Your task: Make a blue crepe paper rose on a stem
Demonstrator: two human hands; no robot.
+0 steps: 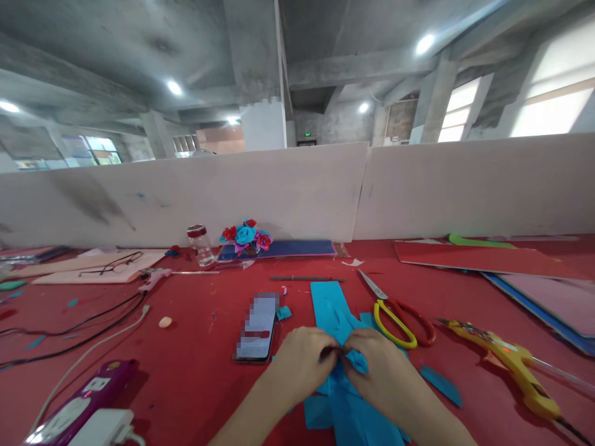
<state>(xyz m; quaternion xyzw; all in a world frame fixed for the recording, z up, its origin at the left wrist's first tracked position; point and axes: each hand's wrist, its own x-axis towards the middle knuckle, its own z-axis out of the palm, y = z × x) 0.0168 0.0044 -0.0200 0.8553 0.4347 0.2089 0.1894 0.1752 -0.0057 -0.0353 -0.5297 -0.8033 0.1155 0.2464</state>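
Observation:
My left hand [304,356] and my right hand [379,365] meet above the table, fingertips nearly touching. Both are closed in a pinch on a small piece of blue crepe paper [357,360], mostly hidden by the fingers. Beneath them lie long strips of the same blue paper [328,300], running toward my body. Just beyond my right hand rest scissors [395,319] with one yellow and one red handle, blades slightly parted. To the left of my left hand lies a phone [258,328], with a small blue scrap [283,312] beside it.
A yellow glue gun [511,362] lies at right, near stacked coloured sheets [483,260]. At the back stand a paper flower arrangement [246,235] and a glass jar [202,248]. A purple power strip [83,402], cables and eyeglasses [111,265] occupy the left. A white partition [186,198] borders the red table.

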